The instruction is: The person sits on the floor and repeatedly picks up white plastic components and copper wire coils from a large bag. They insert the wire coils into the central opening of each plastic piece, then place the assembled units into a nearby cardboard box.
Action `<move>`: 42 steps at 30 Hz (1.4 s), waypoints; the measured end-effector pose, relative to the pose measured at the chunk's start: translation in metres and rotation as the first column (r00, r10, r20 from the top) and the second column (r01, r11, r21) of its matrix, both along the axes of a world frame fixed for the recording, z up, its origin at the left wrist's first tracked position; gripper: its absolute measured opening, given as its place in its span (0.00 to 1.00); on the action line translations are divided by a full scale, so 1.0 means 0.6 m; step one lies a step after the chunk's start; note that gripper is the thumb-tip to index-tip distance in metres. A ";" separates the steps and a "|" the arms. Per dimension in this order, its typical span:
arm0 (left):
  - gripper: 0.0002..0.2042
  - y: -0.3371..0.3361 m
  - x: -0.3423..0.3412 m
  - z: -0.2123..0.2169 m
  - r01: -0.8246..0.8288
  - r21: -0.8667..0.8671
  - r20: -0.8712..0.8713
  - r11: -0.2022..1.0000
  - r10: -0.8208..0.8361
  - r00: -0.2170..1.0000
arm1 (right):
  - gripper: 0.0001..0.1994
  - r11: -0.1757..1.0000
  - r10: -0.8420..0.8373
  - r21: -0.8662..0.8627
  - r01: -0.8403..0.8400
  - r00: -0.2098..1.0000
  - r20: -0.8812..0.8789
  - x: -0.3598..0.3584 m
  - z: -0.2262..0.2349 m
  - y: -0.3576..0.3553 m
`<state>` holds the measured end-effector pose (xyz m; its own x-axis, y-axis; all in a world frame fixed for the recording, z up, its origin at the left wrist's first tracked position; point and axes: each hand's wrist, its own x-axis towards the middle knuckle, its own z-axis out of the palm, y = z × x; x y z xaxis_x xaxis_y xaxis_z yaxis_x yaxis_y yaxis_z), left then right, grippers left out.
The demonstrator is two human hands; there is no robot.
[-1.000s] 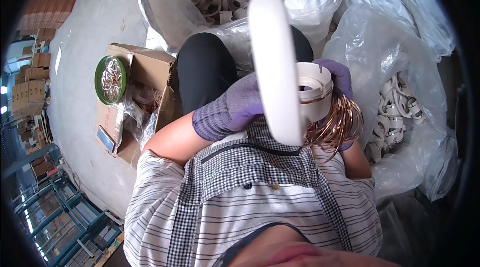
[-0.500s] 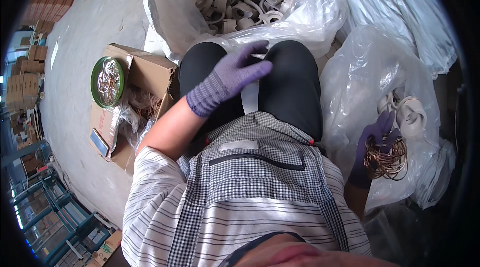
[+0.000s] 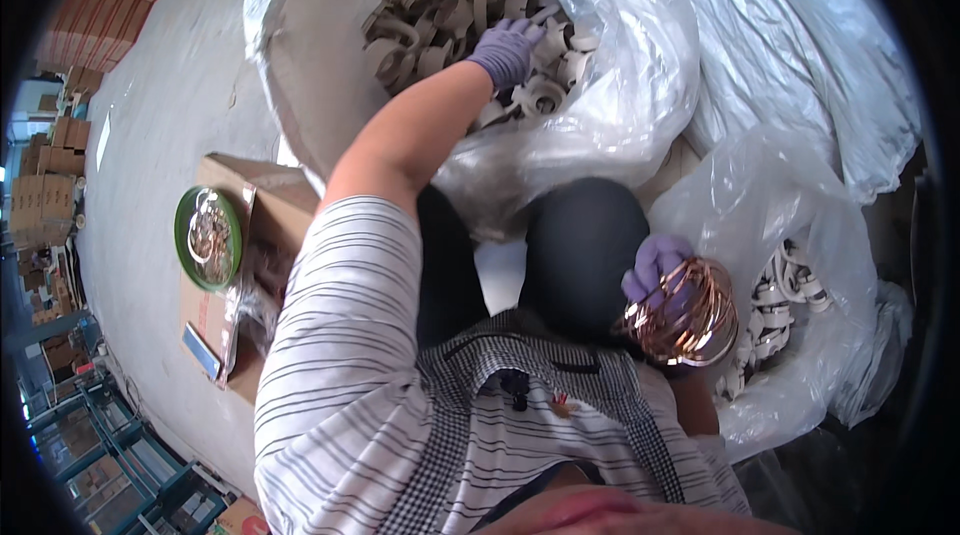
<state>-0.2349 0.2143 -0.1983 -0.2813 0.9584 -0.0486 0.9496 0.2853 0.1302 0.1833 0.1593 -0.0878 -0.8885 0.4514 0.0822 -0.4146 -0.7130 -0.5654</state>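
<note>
My left hand (image 3: 508, 50), in a purple knit glove, reaches into a large clear plastic bag (image 3: 300, 55) of beige-grey ring-shaped plastic parts (image 3: 430, 10). Its fingers are somewhat apart on top of the parts, and I see nothing held in them. Over my right thigh, my right hand (image 3: 662, 267), gloved the same way, is closed around a loose bundle of thin copper-coloured wire rings (image 3: 690, 320). To the right, a second clear bag (image 3: 765, 170) holds several pale ring parts (image 3: 775, 310), partly covered by its folds.
At left stands an open cardboard box (image 3: 265, 200) with a green-rimmed round dish (image 3: 208, 238) of small shiny rings on it. A phone-like flat slab (image 3: 202, 350) lies on a flap. Silvery plastic sheeting (image 3: 800, 45) lies at the far right, and stacked cartons (image 3: 125, 5) line the far left.
My left hand has gone from above my lap forward into the large bag. My right hand has come away from the right-hand bag toward my thigh, carrying the wire rings. My view has shifted.
</note>
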 end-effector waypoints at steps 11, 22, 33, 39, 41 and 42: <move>0.22 0.016 -0.083 -0.006 -0.115 0.028 0.067 0.993 0.113 0.991 | 0.23 0.990 0.127 -0.035 -0.134 0.979 -0.160 0.015 -0.023 0.052; 0.32 -0.282 0.095 0.177 -0.320 0.199 0.876 0.926 -0.315 -0.365 | 0.23 0.962 -0.078 -0.254 0.103 0.991 0.109 0.005 0.000 0.026; 0.30 -0.248 0.249 0.234 0.292 0.417 0.322 0.861 -0.440 0.838 | 0.15 0.929 0.094 0.290 -0.228 0.907 0.411 0.056 0.060 0.000; 0.34 -0.323 0.304 0.311 0.242 0.619 0.579 0.747 -0.642 0.502 | 0.23 0.944 0.246 -0.284 -0.169 0.933 0.264 0.052 0.065 -0.016; 0.33 -0.328 0.318 0.292 0.315 0.538 0.498 0.782 -0.596 0.630 | 0.28 0.943 0.211 -0.311 -0.120 0.938 0.277 0.052 0.054 -0.013; 0.31 -0.335 0.319 0.289 0.265 0.536 0.556 0.801 -0.572 0.604 | 0.31 0.958 0.171 -0.274 -0.085 0.937 0.306 0.052 0.051 -0.008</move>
<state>-0.0432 0.0132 -0.0251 0.1211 0.9373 0.3268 0.5509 -0.3373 0.7634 0.2146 0.1544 -0.0573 -0.8984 0.2999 -0.3208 -0.1357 -0.8843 -0.4467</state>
